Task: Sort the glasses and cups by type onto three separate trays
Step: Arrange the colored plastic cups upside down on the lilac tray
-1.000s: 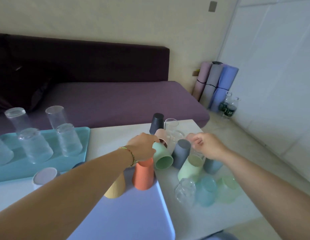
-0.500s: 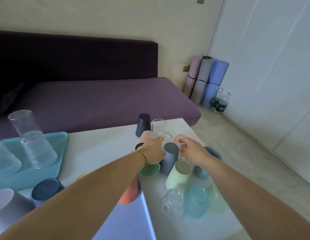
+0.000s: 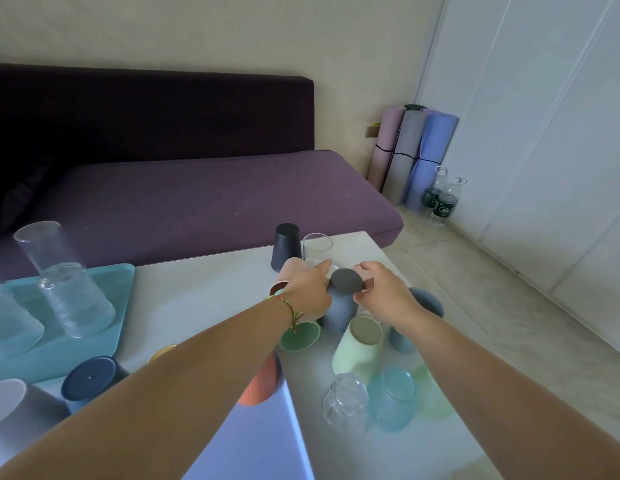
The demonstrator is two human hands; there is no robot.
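left hand point(image 3: 310, 293) touches, right hand point(image 3: 383, 291) pinches upturned grey cup point(image 3: 340, 311)

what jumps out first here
The left hand and right hand flank an upturned grey cup in a jumble of coloured cups on the table. At the left, clear glasses stand upturned on a teal tray. A purple sofa runs behind.
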